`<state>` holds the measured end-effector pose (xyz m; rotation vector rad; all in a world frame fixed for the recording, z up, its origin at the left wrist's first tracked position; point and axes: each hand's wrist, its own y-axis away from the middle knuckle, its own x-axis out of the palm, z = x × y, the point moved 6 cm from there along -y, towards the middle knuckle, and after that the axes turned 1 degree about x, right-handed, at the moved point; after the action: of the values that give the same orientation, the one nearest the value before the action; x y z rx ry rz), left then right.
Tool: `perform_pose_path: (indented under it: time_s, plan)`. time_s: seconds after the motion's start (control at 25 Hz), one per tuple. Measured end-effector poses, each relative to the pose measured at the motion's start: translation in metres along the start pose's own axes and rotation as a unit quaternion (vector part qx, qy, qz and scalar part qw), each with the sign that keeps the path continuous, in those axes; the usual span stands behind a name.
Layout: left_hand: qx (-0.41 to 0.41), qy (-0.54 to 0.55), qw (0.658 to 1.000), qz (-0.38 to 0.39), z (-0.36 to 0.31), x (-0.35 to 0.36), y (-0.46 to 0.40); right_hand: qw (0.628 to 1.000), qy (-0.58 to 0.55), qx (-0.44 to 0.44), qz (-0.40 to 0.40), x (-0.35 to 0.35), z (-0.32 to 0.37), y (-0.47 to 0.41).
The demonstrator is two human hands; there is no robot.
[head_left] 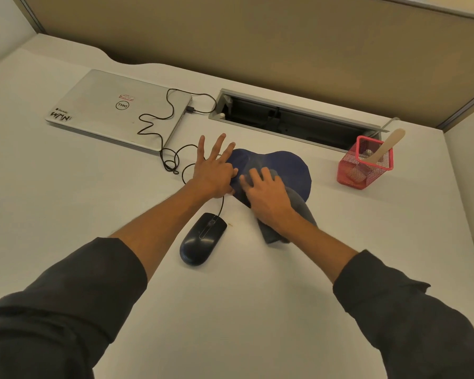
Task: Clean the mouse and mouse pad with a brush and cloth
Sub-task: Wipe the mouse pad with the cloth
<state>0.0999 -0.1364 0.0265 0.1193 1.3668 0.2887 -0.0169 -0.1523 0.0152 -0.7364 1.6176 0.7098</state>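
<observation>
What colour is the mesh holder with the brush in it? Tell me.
Red-pink: the mesh holder, standing on the desk in the head view, the only one.

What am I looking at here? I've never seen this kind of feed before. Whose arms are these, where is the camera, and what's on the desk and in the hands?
There is no machine here: the arms belong to a person, and the one picture comes from a camera worn on their head, looking forward and down.

On the white desk lies a dark blue mouse pad. The left hand rests flat on its left edge, fingers spread, seemingly steadying it. The right hand presses a grey cloth onto the pad, apparently wiping.

The black mouse sits on the desk nearer the person, off the pad, its cable running to a closed laptop at the far left. At the far right a red mesh holder holds a wooden-handled tool, possibly the brush; its head is unclear.
</observation>
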Motion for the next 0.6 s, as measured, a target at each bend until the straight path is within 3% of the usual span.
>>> perform_pose_path:
  time_s: [0.12,0.28,0.52,0.6]
  plan:
    - [0.004,0.013,1.000,0.001,-0.001,-0.001,0.001,0.997,0.000,0.081,0.007,0.004,-0.036,-0.031]
    - [0.001,0.012,1.000,0.000,-0.001,-0.003,0.002,0.994,-0.021,0.104,0.015,0.003,-0.036,-0.038]
    - [0.000,0.002,1.000,-0.002,-0.002,-0.003,0.002,0.996,-0.034,-0.077,0.010,-0.004,0.006,0.031]
    - [0.002,0.009,1.000,0.004,0.000,-0.001,0.001,0.998,-0.026,-0.064,-0.002,-0.004,-0.012,0.024]
